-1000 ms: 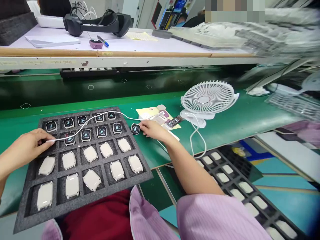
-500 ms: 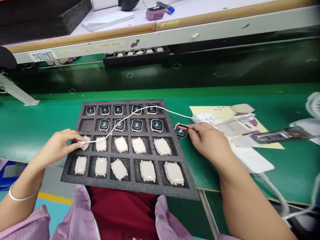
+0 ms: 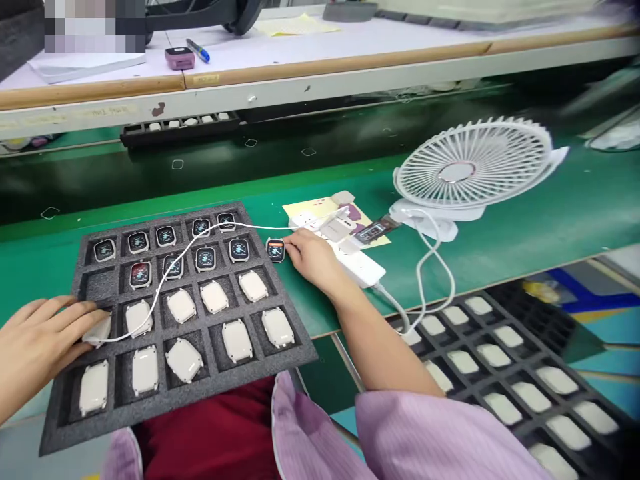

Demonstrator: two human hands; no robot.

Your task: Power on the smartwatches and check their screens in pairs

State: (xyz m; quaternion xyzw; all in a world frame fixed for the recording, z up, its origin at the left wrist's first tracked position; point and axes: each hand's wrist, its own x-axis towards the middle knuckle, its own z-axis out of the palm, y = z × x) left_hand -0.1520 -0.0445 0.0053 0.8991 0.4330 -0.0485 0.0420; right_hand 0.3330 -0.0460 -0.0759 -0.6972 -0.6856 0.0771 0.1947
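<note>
A dark grey foam tray [image 3: 193,360] has face-up watches with lit screens in its two far rows and pale watches back-up in the near rows. At its left edge, my left hand [image 3: 55,333] closes over a pale watch [image 3: 100,328] in the third row, its fingers partly covering it. The end of a white cable [image 3: 157,293] meets that watch under my fingers. Beyond the tray's right side, my right hand [image 3: 313,260] grips the edge of a watch [image 3: 275,250] whose screen has an orange band.
A white power strip [image 3: 360,263] with plugs lies on yellow paper [image 3: 381,241], beside a white fan [image 3: 475,167]. Lower right is another tray [image 3: 480,380] of pale watches. A shelf edge [image 3: 280,77] crosses the back, with a small tray [image 3: 180,130] beneath.
The view has swung right, bringing the fan and second tray in. My left fingers now lie over the pale watch instead of pinching the cable end. One second-row screen has turned reddish.
</note>
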